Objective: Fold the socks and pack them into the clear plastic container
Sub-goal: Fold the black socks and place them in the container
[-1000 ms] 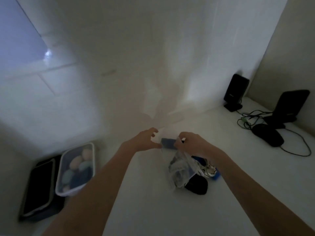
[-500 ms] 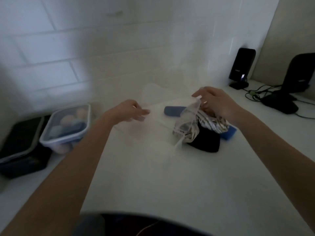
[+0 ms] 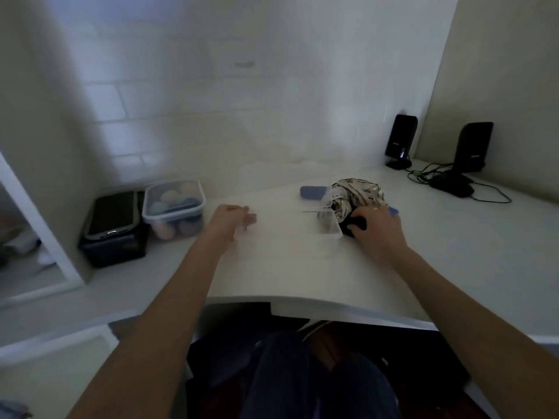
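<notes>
Half-hidden sock pile (image 3: pixel 358 193) under right hand (image 3: pixel 378 229) (container (image 3: pixel 302 237) barely discernible)

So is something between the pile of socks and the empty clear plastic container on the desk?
Nothing visible. The clear plastic container sits directly beside the sock pile, its opening uncovered. The right hand already rests on the dark socks.

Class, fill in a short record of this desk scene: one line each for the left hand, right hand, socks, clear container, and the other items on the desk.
left hand: over the desk, holding nothing that can be made out
right hand: fingers curled on the black sock
socks: striped sock and black one heaped; blue roll behind
clear container: beside the heap
other items: tub of rolled socks, two speakers, cables
</notes>
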